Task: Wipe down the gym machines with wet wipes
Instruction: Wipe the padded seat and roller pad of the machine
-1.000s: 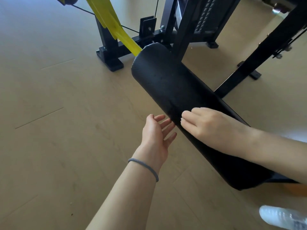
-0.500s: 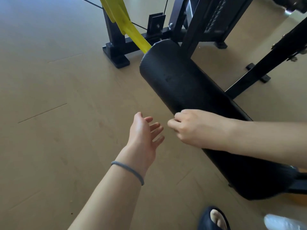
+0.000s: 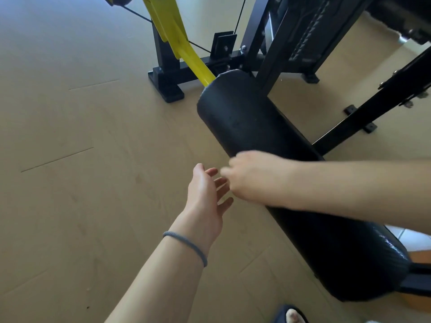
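- A long black roller pad point(image 3: 263, 134) is seen lying diagonally across the head view, carried on the black machine frame point(image 3: 275, 57), with a yellow arm point(image 3: 177, 40) running down to its far end.
- The right hand point(image 3: 254, 176) is caught at the near edge of the pad, about midway along its length, the forearm stretched across the padding.
- That hand is blurred; the fingers look curled inward, but whether a wipe is pinched there cannot be told.
- No wet wipe can be made out anywhere in the view.
- The left hand point(image 3: 207, 194) is held just beside the right, palm turned toward it, fingers spread and relaxed, nothing gripped.
- The left fingertips are placed very close to the right knuckles; contact cannot be confirmed.
- A grey hair tie point(image 3: 186, 247) is worn round the left wrist.
- Pale wood flooring point(image 3: 70, 159) is seen beneath, and a dark slipper point(image 3: 289, 314) at the bottom edge.
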`<state>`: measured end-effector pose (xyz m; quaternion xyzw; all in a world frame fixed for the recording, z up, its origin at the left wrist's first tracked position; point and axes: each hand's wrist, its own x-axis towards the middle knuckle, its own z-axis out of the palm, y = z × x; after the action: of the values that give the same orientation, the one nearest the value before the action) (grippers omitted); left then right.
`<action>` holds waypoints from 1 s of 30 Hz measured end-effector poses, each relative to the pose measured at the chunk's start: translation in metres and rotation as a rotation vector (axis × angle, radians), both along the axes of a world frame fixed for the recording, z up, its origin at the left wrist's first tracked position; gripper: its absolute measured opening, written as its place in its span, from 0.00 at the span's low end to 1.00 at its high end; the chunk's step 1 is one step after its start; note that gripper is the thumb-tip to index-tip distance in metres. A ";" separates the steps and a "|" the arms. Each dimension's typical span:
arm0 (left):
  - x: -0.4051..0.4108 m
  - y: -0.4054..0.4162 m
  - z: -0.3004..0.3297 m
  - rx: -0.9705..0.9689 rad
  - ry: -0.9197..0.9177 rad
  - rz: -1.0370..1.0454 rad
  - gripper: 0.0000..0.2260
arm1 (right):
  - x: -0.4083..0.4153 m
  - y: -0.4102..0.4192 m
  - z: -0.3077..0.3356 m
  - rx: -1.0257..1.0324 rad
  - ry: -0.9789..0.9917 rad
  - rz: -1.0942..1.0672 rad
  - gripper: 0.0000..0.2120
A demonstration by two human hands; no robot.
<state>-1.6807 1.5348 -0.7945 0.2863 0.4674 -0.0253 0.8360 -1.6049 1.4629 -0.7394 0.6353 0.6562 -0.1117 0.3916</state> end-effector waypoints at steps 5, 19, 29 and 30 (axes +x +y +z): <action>0.002 -0.001 -0.001 0.004 0.016 0.021 0.20 | 0.036 0.035 0.008 0.081 -0.069 0.012 0.09; 0.014 -0.023 0.021 0.091 -0.094 -0.116 0.13 | 0.063 -0.034 0.019 0.737 0.034 0.028 0.08; 0.018 -0.019 0.015 0.105 -0.094 -0.094 0.16 | 0.048 -0.015 0.011 0.644 0.080 -0.078 0.07; 0.018 -0.019 0.014 0.109 -0.096 -0.093 0.16 | 0.043 -0.028 0.013 0.604 0.112 -0.088 0.07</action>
<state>-1.6626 1.5155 -0.7801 0.3536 0.4137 -0.0251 0.8386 -1.5622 1.4346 -0.7265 0.7435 0.6522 0.0366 0.1432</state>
